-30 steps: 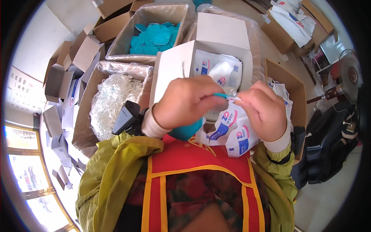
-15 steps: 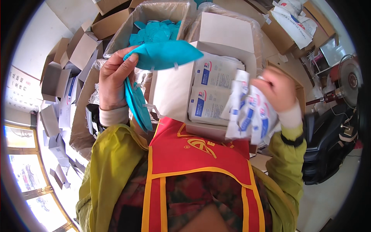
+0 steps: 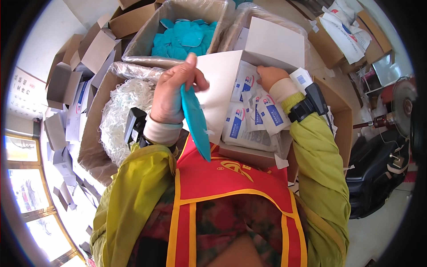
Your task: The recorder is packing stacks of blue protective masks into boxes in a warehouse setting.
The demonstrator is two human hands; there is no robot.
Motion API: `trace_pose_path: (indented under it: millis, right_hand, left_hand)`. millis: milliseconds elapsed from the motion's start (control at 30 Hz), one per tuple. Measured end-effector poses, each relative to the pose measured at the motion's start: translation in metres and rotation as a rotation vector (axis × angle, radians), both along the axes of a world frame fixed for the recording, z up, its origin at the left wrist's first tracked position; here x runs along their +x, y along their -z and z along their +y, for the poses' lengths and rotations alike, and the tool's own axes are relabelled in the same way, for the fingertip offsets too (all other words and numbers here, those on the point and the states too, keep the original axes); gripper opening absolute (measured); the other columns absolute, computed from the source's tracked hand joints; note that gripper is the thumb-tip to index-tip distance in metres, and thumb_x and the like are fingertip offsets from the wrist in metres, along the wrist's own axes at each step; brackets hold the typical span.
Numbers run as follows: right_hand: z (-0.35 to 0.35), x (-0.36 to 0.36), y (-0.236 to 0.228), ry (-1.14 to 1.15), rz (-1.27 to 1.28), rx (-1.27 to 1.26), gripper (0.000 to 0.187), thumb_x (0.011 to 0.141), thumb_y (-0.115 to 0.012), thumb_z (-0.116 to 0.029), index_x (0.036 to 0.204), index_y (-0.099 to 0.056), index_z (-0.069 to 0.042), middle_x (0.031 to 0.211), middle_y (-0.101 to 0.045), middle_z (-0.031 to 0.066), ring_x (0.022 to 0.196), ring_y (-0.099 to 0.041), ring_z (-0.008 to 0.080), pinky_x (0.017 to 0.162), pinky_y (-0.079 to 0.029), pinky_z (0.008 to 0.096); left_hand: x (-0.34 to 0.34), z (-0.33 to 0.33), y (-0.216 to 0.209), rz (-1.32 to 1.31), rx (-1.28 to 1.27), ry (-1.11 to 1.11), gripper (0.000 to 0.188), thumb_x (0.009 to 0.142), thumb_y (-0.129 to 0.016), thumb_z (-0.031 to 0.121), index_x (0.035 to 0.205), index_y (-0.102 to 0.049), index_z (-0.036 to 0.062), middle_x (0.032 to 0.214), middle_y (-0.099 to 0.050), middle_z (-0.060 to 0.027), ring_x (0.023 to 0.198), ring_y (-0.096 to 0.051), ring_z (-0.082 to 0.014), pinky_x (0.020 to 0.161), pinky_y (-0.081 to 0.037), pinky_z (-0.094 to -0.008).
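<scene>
My left hand (image 3: 175,91) is closed round the upper end of a teal folded face mask (image 3: 195,122). The mask hangs down in front of my red apron, a small white loop at its side. To its right an open white box (image 3: 217,89) holds rows of white and blue packets (image 3: 242,80). My right hand (image 3: 272,80) reaches into the far part of this box, fingers curled down among the packets. Its fingertips are hidden, so what they grip does not show. Loose, rumpled white wrappers (image 3: 271,116) lie on the packets below my right wrist.
Beyond my left hand stands a plastic-lined carton (image 3: 135,51) of teal masks (image 3: 187,35). Nearer left, another carton (image 3: 95,151) holds tangled white cords (image 3: 126,118). Opened small boxes (image 3: 62,84) pile at far left. At right are a brown carton (image 3: 341,118) and a black seat (image 3: 371,178).
My right hand has gone from holding loose wrappers at the right into the white box; wrappers now lie inside. My left hand has moved right; one mask shows in it where two showed before.
</scene>
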State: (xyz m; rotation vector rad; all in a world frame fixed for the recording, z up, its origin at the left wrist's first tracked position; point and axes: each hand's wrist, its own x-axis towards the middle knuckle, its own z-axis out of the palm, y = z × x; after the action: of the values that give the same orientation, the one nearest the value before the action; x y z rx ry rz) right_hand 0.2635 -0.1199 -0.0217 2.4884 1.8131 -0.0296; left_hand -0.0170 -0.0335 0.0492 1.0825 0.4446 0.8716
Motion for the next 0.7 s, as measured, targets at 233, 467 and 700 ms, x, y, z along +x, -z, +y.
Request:
trace_pose_path:
  millis: [233, 467, 700]
  right_hand:
    - [-0.055, -0.057, -0.084, -0.129, 0.297, 0.289, 0.013, 0.082, -0.066, -0.013, 0.083, -0.055, -0.007, 0.072, -0.062, 0.0155, 0.069, -0.061, 0.0353, 0.059, -0.046, 0.0412]
    - [-0.109, -0.097, -0.126, -0.198, 0.312, 0.471, 0.014, 0.084, -0.065, -0.016, 0.083, -0.053, -0.008, 0.071, -0.063, 0.0151, 0.066, -0.062, 0.0358, 0.055, -0.047, 0.0433]
    - [-0.126, -0.104, -0.127, -0.276, 0.251, 0.563, 0.019, 0.086, -0.065, -0.023, 0.081, -0.054, -0.008, 0.069, -0.061, 0.014, 0.065, -0.061, 0.036, 0.054, -0.045, 0.0438]
  left_hand:
    - [0.02, -0.009, 0.006, 0.456, 0.74, -0.018, 0.051, 0.073, -0.082, 0.029, 0.113, -0.06, 0.0056, 0.076, -0.057, -0.003, 0.064, -0.051, -0.0096, 0.058, -0.045, -0.0267]
    - [0.04, -0.046, -0.013, 0.314, 1.13, 0.096, 0.016, 0.081, -0.073, 0.013, 0.092, -0.067, 0.0019, 0.081, -0.064, -0.0084, 0.071, -0.062, -0.0223, 0.064, -0.048, -0.0295]
    - [0.039, -0.073, -0.03, 0.307, 1.143, 0.131, 0.008, 0.085, -0.068, 0.009, 0.087, -0.065, 0.002, 0.077, -0.065, -0.0084, 0.07, -0.062, -0.0182, 0.064, -0.049, -0.0283]
